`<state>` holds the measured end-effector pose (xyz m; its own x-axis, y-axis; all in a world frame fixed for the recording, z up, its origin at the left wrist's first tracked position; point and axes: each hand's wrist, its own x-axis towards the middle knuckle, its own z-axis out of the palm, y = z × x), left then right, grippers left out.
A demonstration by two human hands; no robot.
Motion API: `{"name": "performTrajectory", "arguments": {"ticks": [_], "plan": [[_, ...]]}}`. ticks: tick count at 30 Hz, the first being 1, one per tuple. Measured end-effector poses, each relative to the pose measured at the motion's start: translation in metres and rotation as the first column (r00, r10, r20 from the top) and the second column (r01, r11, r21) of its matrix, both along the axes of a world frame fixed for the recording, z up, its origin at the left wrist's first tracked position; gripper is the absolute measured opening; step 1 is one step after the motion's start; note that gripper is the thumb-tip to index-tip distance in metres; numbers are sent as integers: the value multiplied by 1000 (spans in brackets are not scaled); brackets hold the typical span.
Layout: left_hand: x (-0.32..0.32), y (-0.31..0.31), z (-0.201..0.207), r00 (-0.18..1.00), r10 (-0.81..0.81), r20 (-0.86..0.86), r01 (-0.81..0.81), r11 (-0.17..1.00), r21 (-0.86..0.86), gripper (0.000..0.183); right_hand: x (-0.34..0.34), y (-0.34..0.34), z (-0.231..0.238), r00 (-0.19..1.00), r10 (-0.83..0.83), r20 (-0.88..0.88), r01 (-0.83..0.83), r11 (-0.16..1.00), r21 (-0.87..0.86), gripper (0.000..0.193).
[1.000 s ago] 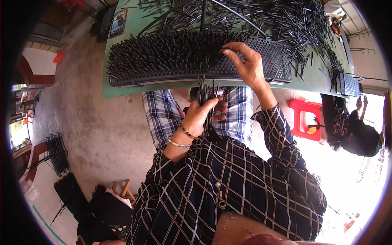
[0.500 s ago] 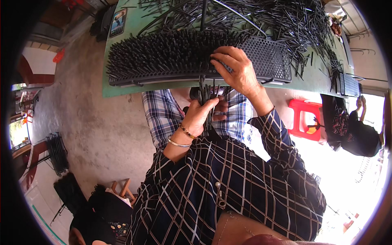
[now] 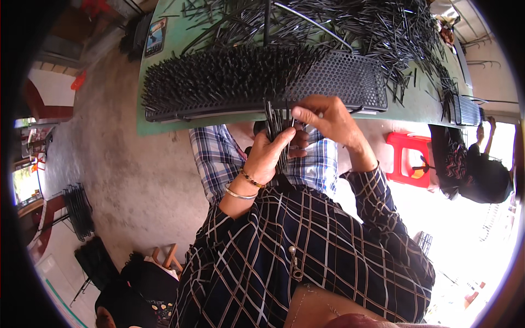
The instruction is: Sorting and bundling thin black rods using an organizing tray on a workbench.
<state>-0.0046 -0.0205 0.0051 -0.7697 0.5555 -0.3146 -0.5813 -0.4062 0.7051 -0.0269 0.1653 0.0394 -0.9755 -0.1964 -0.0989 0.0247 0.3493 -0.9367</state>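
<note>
1. Far left, the standing sticks (image 3: 213,76) are packed tight in a perforated black tray (image 3: 353,82) on the green surface (image 3: 175,39). I'd come in from their ragged right edge so my knuckles don't knock any over.
2. My left hand (image 3: 266,156) is wrapped round a bundle of dark sticks (image 3: 276,123) in front of the tray, tips up. Snug but not crushing is best imo: too tight and a single stick won't slide out, too loose and they all splay.
3. My right hand (image 3: 332,119) is just beside the bundle's top, thumb and forefinger near one stick's tip. Can't tell if they've closed on it. Looks like I'm singling one out, so I'd pinch only that one and draw it straight up.
4. Right of that, the tray's holes are bare. I'd favour those next to the filled edge, leaving no gaps.
5. Beyond, loose sticks (image 3: 394,27) lie tangled, so I'd steer clear.
</note>
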Motion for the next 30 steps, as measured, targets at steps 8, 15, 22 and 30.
{"name": "performTrajectory", "arguments": {"ticks": [8,15,22,30], "plan": [[-7,31,11,987,-152,-57,152,988,-1,25,14,21,-1,959,-108,263,180,946,-270,22],[-18,46,12,988,-140,63,141,990,-10,27,12,47,4,927,-326,183,363,904,-225,21],[-20,57,14,974,-168,154,173,985,-18,29,-29,81,15,824,-533,-194,466,831,-303,25],[-23,68,-5,952,-170,255,175,985,3,25,-76,104,3,786,-321,-528,406,912,50,23]]}}
